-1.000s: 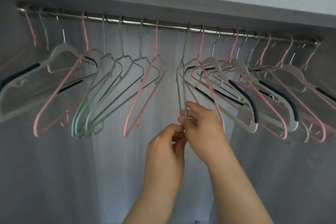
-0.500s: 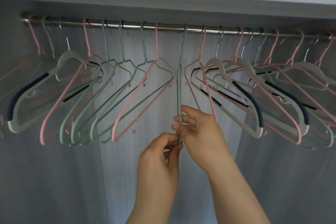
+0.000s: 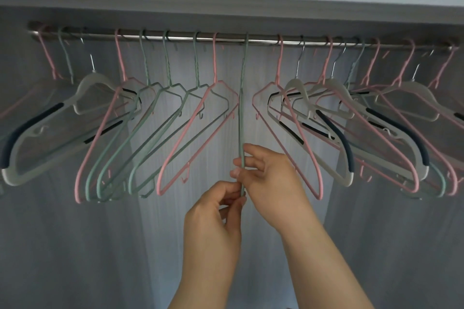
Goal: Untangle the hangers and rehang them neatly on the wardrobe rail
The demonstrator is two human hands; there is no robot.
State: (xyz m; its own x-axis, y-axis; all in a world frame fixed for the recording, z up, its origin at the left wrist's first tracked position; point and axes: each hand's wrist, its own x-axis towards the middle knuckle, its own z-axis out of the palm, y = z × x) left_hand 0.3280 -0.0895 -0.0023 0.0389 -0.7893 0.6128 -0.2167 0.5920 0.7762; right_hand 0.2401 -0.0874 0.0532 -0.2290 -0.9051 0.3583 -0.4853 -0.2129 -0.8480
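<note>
A metal wardrobe rail [image 3: 226, 39] runs across the top with several pink, green and white hangers on it. In the middle a green wire hanger [image 3: 241, 113] hangs edge-on from the rail. My left hand [image 3: 216, 213] pinches its lower end from below. My right hand [image 3: 268, 178] holds the same hanger a little higher, fingers curled round the wire. To the left hangs a spread group with a pink hanger [image 3: 195, 138] nearest. On the right, pink and white padded hangers [image 3: 334, 130] overlap closely.
A grey shelf or wardrobe top [image 3: 226, 2] sits just above the rail. A pale grey back wall [image 3: 75, 246] lies behind the hangers. A gap on the rail flanks the middle hanger on both sides.
The green hanger has turned from slightly angled to edge-on and now hangs straight down. Both hands stay on its lower end. The view has shifted so the rail sits lower.
</note>
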